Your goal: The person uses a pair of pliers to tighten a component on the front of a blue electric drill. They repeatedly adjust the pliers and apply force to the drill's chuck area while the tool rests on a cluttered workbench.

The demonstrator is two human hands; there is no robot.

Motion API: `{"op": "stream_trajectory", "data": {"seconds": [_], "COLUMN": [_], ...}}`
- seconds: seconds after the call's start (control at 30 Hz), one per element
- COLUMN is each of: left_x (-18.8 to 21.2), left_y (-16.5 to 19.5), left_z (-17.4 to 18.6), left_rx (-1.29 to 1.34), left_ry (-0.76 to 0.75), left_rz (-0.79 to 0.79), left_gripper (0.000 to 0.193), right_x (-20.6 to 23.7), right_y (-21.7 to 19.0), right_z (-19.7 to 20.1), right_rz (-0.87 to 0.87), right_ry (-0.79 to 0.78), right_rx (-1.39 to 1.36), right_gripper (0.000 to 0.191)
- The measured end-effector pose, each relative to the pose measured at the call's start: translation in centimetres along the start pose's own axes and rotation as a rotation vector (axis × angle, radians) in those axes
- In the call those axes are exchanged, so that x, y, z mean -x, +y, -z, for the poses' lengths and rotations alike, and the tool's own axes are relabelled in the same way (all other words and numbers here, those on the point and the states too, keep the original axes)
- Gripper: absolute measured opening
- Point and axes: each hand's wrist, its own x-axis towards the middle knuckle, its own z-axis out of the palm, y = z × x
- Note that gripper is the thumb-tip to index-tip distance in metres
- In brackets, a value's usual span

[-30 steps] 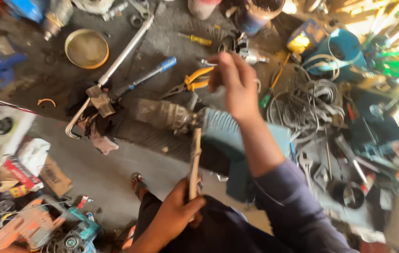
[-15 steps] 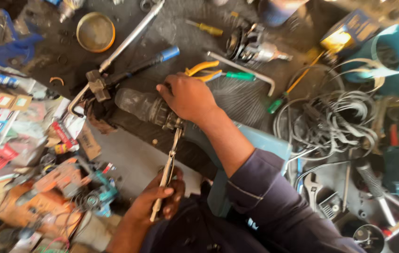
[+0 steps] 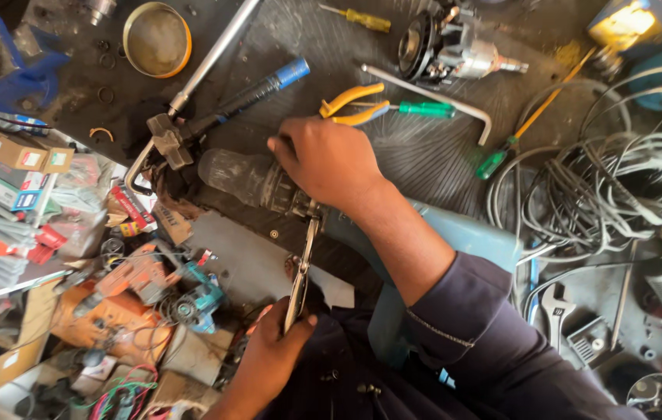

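Both hands engaged: I see right hand clamping the dusty tool body, left hand gripping pliers at its end; part not yet freed.

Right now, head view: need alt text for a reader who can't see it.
A person's right hand steadies a grey power-tool body on a cluttered dark workbench, while the left hand holds a slim metal tool against its end. Yellow-handled pliers, screwdrivers, coiled grey cable and small boxes lie around.
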Motion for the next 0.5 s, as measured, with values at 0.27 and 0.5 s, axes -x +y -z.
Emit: {"op": "stream_trajectory", "data": {"seconds": [0.27,0.5], "left_x": [-0.6,-1.0], "left_y": [1.1,1.5], "left_z": [-0.7,-0.5], "left_rx": [-0.041,-0.28], "left_ry": [-0.008,0.052], "left_rz": [0.14,0.213], "left_gripper": [0.041,0.036], "right_x": [-0.2,-0.9], "right_y": [1.9,2.8], "right_z": [-1.1,-1.2], "right_rz": [-0.048,-0.152], "right_ry": [0.453,0.709], "right_rx": [-0.985,-1.579], "right_gripper": [0.033,0.045]}}
